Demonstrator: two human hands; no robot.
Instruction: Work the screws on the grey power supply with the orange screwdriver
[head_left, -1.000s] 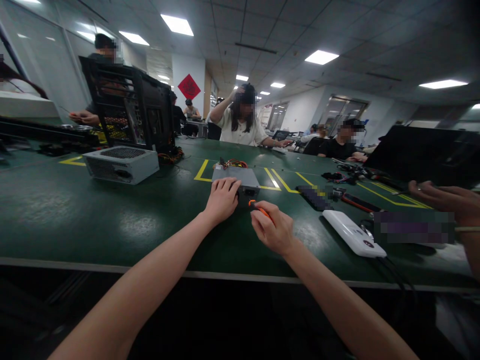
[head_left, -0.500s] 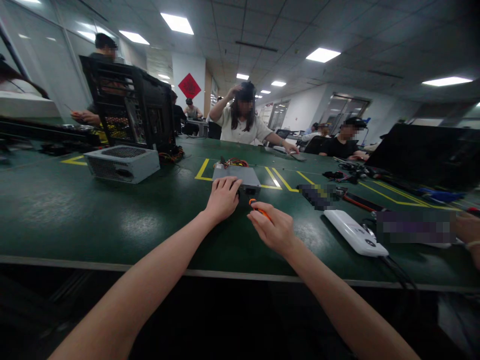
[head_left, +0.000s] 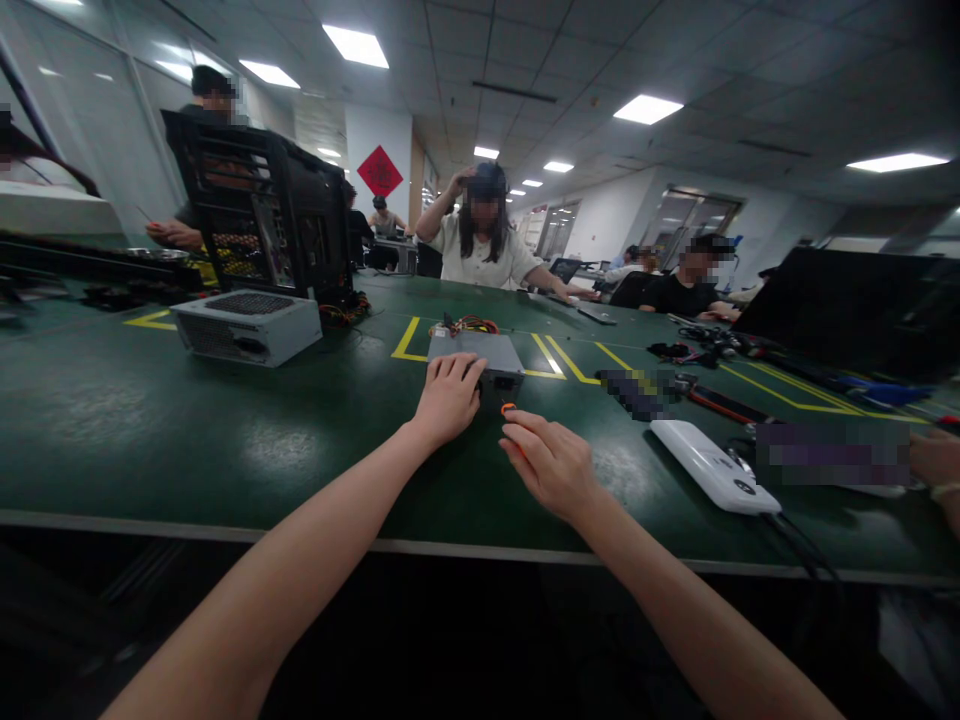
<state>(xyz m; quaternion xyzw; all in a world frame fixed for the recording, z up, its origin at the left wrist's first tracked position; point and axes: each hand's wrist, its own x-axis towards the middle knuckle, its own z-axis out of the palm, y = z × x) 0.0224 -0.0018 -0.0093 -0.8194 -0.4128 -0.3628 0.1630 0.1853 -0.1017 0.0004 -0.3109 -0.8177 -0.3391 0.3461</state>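
Note:
A grey power supply unit [head_left: 499,350] lies on the green table in front of me, its cable bundle at the far side and its power socket facing me. My left hand [head_left: 450,400] grips its near left part, fingers over the top and thumb down at the front face. Just to the right, my right hand [head_left: 551,460] is closed around an orange-handled screwdriver [head_left: 509,409]. The handle's front end shows beyond the fingers, pointing at the unit's near face. Whether the tip touches the unit I cannot tell.
To the left stand another power supply unit [head_left: 247,328] and a black computer case [head_left: 262,210]. A white power bank [head_left: 712,468] with cables lies at right, near a dark monitor [head_left: 862,310]. Across the table sits a person [head_left: 484,250]. Yellow tape [head_left: 405,345] marks the tabletop.
My right hand has shifted slightly toward me and to the right, with less of the screwdriver handle showing. My left hand stays on the power supply unit. The person opposite has moved an outstretched hand.

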